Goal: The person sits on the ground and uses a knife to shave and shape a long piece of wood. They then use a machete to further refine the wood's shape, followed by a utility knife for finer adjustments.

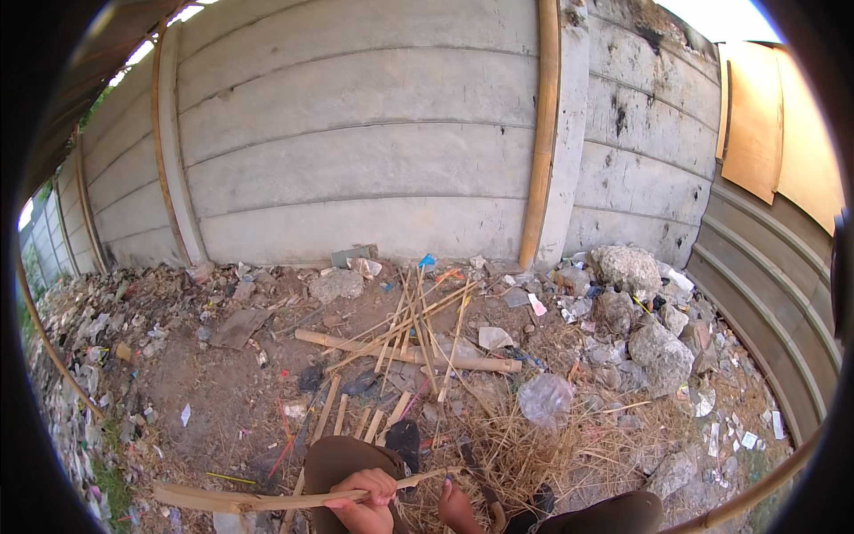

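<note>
My left hand [366, 500] is wrapped around a long split bamboo strip [209, 498], resting by my left knee. The strip's wide end points left, and its narrow end reaches right, close to my right hand [456, 507]. The fingers of my right hand are closed, with the thumb up near that narrow end; what they hold is too small to make out. Just right of it is a dark, curved piece with a brown end [495, 514], perhaps a tool. Ahead of my knees lie several cut bamboo pieces [341, 415].
Thin bamboo strips [418, 320] lie crossed over a thicker bamboo pole [480, 363]. Dry straw [551, 445] and a clear plastic bag [544, 400] are to the right. Concrete rubble [660, 356] lies by corrugated sheeting [765, 258]. A concrete wall [356, 160] stands behind littered ground.
</note>
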`<state>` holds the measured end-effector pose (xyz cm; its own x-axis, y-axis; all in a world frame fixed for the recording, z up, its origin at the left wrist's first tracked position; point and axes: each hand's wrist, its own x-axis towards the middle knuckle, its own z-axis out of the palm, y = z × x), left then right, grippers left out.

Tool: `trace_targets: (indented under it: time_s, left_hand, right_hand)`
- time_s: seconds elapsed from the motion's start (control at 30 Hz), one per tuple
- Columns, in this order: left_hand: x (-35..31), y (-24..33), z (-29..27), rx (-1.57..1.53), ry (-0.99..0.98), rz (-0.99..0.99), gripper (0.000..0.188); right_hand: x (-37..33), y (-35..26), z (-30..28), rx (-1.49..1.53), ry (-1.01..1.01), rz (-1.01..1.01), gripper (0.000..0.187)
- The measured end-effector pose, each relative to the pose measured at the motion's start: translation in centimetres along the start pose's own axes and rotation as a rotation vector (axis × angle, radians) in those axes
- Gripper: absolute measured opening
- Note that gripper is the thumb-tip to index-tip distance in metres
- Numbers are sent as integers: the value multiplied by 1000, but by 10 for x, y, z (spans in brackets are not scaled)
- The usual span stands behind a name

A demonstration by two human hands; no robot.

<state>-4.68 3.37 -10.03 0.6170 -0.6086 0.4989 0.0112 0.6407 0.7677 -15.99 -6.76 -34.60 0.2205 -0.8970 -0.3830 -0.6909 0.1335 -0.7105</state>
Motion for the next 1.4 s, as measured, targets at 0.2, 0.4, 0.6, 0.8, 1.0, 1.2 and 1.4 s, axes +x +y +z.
trace_targets:
  time_s: [0.2,0.4,0.6,0.8,1.0,1.2,1.4]
  left_hand:
    - [-4,-8,2,-48,9,44,73]
    - [2,-10,1,-12,40,98,72]
    - [1,-7,-5,34,76,0,71]
    - [3,1,5,-123,52,47,68]
    - [0,-9,10,-138,120,30,68]
    - [1,-4,3,-79,86,1,73]
    - [0,-5,10,-52,155,2,77]
  right_hand:
    - [15,0,-6,-8,-5,-3,61]
    - [34,14,4,-62,-15,-33,61]
    - [39,8,-2,-47,-24,18,58]
    - [53,10,-4,-154,-106,149,59]
    - [74,40,3,-198,-42,122,62]
    - [93,36,-6,-250,-264,252,68]
    - [116,69,2,-242,-247,255,69]
